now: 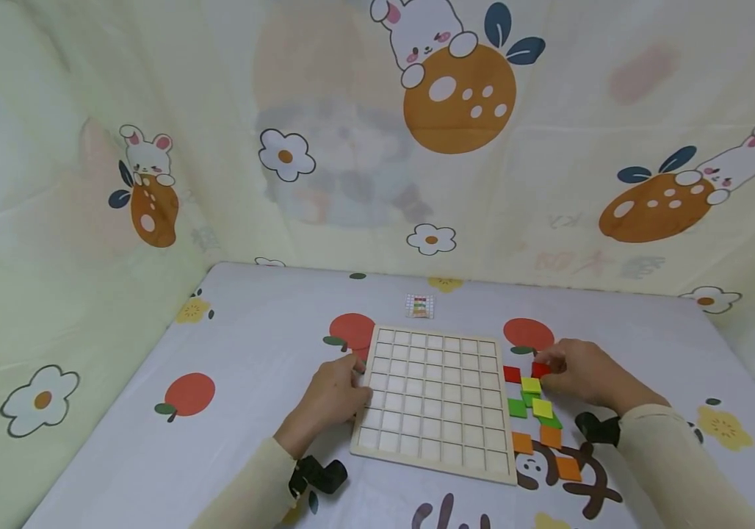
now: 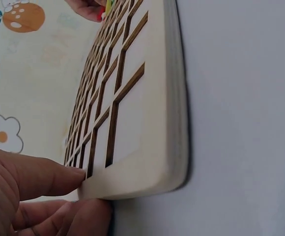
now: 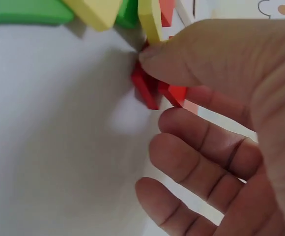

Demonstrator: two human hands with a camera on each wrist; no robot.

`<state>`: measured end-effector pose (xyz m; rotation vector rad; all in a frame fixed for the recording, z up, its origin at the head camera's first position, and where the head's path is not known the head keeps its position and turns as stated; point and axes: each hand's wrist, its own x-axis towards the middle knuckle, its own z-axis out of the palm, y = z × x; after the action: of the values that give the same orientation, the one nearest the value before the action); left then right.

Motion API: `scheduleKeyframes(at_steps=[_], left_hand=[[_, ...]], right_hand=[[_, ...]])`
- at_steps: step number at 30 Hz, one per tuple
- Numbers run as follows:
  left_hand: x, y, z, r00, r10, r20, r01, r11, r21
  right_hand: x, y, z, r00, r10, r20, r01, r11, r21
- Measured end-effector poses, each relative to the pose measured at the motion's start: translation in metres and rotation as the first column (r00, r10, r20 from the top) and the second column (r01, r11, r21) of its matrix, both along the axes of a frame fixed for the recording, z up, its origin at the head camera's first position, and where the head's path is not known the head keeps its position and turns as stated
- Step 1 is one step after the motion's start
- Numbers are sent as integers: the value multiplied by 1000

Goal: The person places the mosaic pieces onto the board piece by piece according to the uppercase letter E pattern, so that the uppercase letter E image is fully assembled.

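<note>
Wooden grid board (image 1: 435,400), not yet filled, is gripped at left edge by left hand (image 1: 331,391); red square tile (image 1: 540,369) is pinched by right hand (image 1: 579,373).

"How's the light?"
"Bright and diffuse in the head view, with a faint sheen on the left curtain (image 1: 20,169). Wide-angle stretch pulls at the rabbit print (image 1: 741,165) far right."
"And the wrist views?"
"Dimmer, greyer. On the left, a thin shadow hugs the board (image 2: 155,123). On the right, a broad, soft-edged shadow crosses the tablecloth (image 3: 59,147); fine detail looks slightly soft."
</note>
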<state>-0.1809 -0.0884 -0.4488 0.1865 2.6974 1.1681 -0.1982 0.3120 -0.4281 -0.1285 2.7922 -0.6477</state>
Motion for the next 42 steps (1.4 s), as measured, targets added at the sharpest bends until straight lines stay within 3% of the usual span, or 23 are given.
scheduleKeyframes(at_steps=[12, 26, 33, 42], left_hand=[[0, -7, -8, 1000, -14, -18, 15, 997, 81], [1, -13, -15, 1000, -14, -3, 15, 983, 183], [2, -13, -15, 1000, -1, 17, -3, 979, 205], [2, -15, -16, 1000, 2, 8, -4, 976, 217]], right_hand=[[1, -15, 12, 996, -45, -83, 41, 998, -43], [-13, -68, -1, 996, -10, -91, -2, 992, -125], [-18, -89, -5, 994, 41, -104, -54, 991, -123], [-20, -107, -9, 997, 32, -76, -41, 991, -131]])
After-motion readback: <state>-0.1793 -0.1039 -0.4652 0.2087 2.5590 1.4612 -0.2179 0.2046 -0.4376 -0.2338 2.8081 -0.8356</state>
